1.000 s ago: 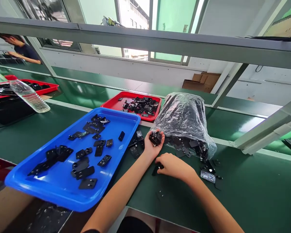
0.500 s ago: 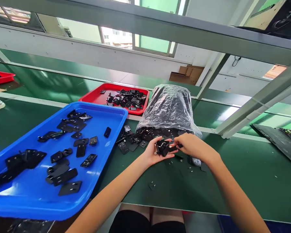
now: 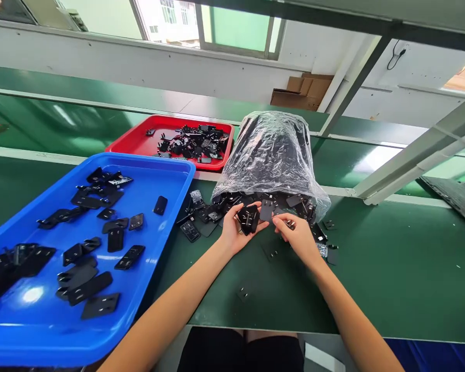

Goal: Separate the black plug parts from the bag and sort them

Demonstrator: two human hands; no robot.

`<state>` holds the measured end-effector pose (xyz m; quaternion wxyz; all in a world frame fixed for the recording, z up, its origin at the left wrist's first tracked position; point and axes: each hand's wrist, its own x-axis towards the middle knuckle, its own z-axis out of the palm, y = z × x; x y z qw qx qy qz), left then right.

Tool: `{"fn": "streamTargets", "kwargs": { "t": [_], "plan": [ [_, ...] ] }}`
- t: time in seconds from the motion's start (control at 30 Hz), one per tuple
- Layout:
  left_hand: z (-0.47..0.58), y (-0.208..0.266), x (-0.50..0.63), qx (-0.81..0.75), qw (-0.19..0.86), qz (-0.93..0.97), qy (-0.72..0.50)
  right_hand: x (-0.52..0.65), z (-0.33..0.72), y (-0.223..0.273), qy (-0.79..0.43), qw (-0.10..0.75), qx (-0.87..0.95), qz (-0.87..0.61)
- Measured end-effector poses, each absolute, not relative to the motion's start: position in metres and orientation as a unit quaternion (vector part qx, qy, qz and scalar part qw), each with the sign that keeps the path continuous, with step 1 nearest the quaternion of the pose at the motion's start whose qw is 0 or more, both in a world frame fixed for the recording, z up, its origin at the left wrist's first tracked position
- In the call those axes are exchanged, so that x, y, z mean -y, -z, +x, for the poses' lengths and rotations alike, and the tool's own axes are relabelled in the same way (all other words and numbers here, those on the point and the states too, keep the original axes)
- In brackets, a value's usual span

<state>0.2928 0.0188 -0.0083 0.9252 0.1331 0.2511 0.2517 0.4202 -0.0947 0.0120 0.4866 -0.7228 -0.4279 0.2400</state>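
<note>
Several black plastic plug plates (image 3: 248, 219) with metal prongs lie cupped in my left hand (image 3: 236, 230), its fingers curled around them. Close by on the right, my right hand (image 3: 294, 232) is closed, with a small dark plug piece (image 3: 290, 224) with a metal glint between its fingers. A flat black plate (image 3: 266, 210) stands between the two hands; I cannot tell which hand touches it. Just beyond them, a clear plastic bag (image 3: 269, 155) lies on its side, with many similar black pieces (image 3: 294, 200) spilling from its mouth.
On the left stands a blue tray (image 3: 147, 297) with scattered black plates. Behind it is a red tray (image 3: 134, 135) heaped with small black parts. Loose pieces (image 3: 243, 294) lie on the green table (image 3: 287, 305). A shelf post (image 3: 403, 160) rises at the right.
The view has shifted. My right hand has drawn back toward me from the pile, and a flat black plate now shows between the hands. My left hand still holds its plates.
</note>
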Motion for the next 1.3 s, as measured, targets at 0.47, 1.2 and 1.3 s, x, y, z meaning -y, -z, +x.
{"fn": "streamTargets", "kwargs": {
  "t": [0.47,1.2,1.3],
  "plan": [
    [0.295,0.002,-0.015,-0.267,0.919,0.159,-0.244,0.094,0.42,-0.002,-0.322,0.575,0.349,-0.666],
    [0.294,-0.002,-0.013,-0.227,0.93,0.171,-0.235,0.097,0.421,0.0,-0.314,0.615,0.359,-0.628],
    [0.295,-0.004,-0.012,-0.237,0.926,0.169,-0.24,0.097,0.419,0.003,-0.292,0.636,0.345,-0.626]
  ]
}}
